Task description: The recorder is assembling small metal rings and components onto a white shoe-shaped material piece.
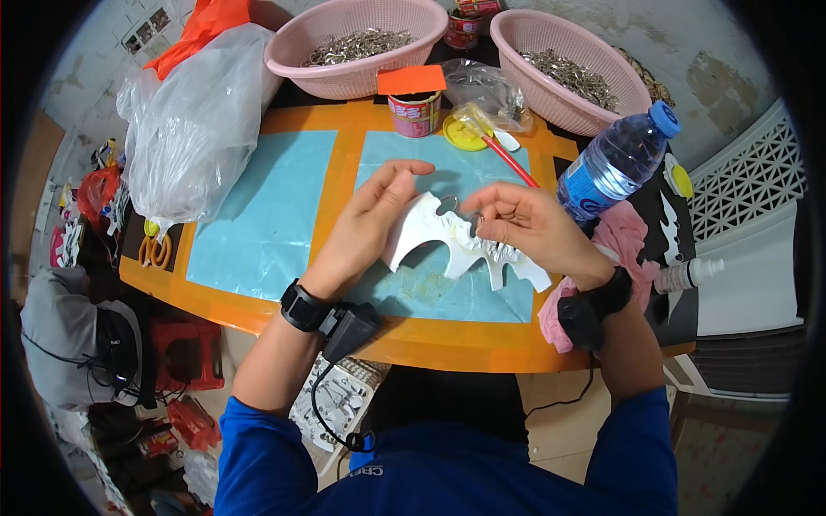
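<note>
A white, flat piece with deep rounded cut-outs and pointed tips (465,248) is in front of me over the blue sheet, its middle covered in crumpled white material. My left hand (379,205) is around its left end, thumb and index finger bent along the upper edge; the other fingers are hidden behind it. A small metal ring (448,205) stands up at the piece's upper edge. Over the piece's right half, my right hand (529,222) pinches a second small metal ring (475,224) between thumb and fingers. The right part of the white piece lies beneath that hand.
Pink baskets of metal parts (357,19) stand at the back. A pink tub (415,114), yellow lid (465,134) and red-handled brush (514,162) lie before them. A water bottle (615,163) and pink cloth (621,230) are right; a plastic bag (202,120) and scissors (155,250) left.
</note>
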`<state>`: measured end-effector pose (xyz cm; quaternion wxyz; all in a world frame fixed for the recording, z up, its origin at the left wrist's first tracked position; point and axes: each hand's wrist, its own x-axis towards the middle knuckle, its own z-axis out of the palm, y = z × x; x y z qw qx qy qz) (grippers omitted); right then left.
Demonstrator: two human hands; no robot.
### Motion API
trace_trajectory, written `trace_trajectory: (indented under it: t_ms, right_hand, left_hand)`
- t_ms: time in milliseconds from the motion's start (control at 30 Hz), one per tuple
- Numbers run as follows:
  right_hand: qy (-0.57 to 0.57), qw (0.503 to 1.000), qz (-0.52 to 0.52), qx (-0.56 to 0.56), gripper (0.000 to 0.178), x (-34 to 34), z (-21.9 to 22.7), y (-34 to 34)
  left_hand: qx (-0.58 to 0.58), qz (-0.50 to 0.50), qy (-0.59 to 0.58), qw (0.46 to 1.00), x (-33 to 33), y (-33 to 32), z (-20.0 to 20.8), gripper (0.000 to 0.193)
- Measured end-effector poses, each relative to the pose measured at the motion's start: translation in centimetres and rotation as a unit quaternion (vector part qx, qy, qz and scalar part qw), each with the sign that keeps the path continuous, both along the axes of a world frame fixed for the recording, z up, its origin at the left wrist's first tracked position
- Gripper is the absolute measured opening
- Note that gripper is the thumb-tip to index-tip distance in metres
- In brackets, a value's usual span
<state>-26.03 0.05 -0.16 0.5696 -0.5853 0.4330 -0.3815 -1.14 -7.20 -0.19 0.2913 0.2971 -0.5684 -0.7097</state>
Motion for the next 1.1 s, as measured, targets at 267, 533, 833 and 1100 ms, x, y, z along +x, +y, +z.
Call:
trace_trajectory:
  t_ms: [267,533,833,1100]
  right_hand:
    - [-0.076,0.986,-0.147,0.003,0.017,0.4,-0.3,0.1]
    - [-0.238,0.946,-0.218,0.019,0.016,1.4,-1.0,0.5]
    - [-0.275,0.937,-0.206,0.065,0.024,1.3,-1.6,1.0]
    - [-0.285,0.933,-0.174,0.136,0.035,2.3,-0.4,1.3]
  left_hand:
    - [0.095,0.063,0.168,0.979,-0.1,-0.5,-0.2,0.074]
    - [0.010,-0.092,0.004,0.996,-1.6,0.6,-0.6,0.037]
    - [0.034,-0.034,0.014,0.999,-1.3,0.3,-0.6,0.025]
    - [0.009,-0.020,0.042,0.999,-1.3,0.3,-1.1,0.017]
